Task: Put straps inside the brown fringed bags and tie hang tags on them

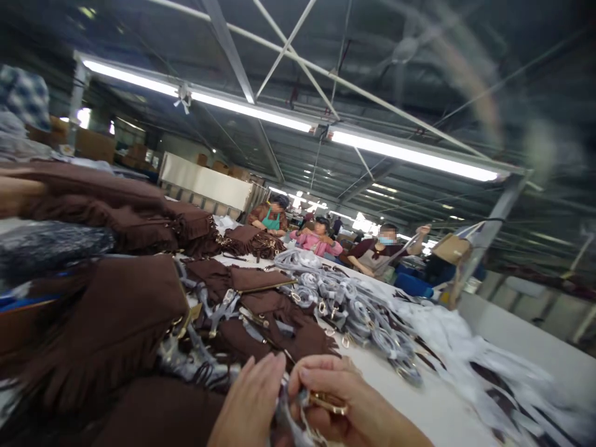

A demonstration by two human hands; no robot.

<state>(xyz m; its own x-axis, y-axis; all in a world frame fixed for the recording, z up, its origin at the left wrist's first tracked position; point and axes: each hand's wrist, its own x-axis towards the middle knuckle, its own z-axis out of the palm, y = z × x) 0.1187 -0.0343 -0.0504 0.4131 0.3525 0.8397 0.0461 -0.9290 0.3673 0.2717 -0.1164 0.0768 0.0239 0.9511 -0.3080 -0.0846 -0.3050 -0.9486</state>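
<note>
Head view: right hand [349, 385]'s curled round a gold clasp [328, 402], left hand [251, 400] just beside, can't tell its grip. Clasp looks light and hard, plastic wrap [287, 413] probably floppy, slippery, so I'd grab metal.

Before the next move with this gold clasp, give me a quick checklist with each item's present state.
1. Gold clasp held in the right hand: ok, it sits in the curled fingers.
2. Left hand close by: ok, fingers extended beside the right hand.
3. Left hand's grip: cannot tell, its palm side is hidden.
4. Gold clasp fastened to something: cannot tell, the fingers cover much of it.
5. Wrapped straps in sight: ok, heaped on the table beyond the hands.
6. Another person's arm away from both hands: ok, at the far left edge.
</note>
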